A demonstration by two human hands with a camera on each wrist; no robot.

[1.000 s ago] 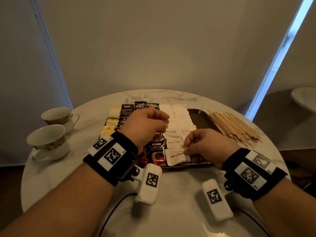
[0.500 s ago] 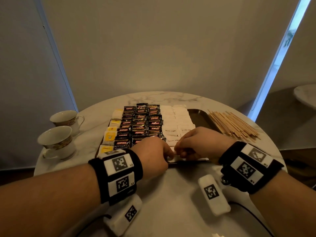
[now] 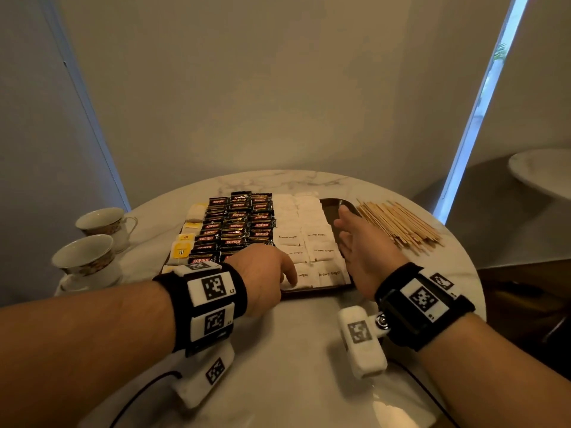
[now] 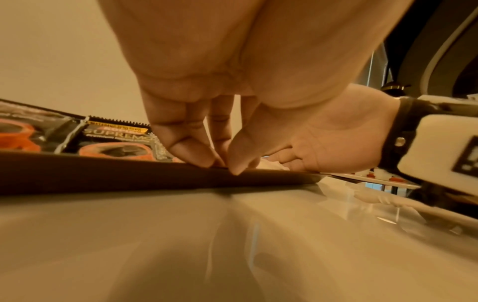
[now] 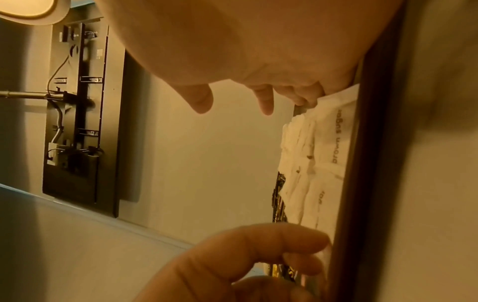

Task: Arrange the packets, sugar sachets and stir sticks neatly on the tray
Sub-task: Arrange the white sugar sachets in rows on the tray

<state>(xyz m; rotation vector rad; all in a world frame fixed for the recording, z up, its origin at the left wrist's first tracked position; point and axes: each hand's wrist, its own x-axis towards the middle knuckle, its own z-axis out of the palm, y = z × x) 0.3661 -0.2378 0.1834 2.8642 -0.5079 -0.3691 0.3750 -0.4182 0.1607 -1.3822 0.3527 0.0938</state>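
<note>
With the flat right hand (image 3: 363,242) edging the brown sugar sachets (image 3: 312,242) and the left hand (image 3: 265,273) pinching the front sachet (image 3: 304,277), square rows gently, without buckling them.

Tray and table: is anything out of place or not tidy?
Yes. The stir sticks lie in a loose, fanned pile on the table, right of the tray, not on it. The packets and sachets sit in rows.

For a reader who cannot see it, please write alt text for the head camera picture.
A tray on a round table holds tidy rows of coffee packets and sugar sachets. The left hand touches the nearest sachets; the right hand lies open beside them. Stir sticks lie off the tray.
</note>
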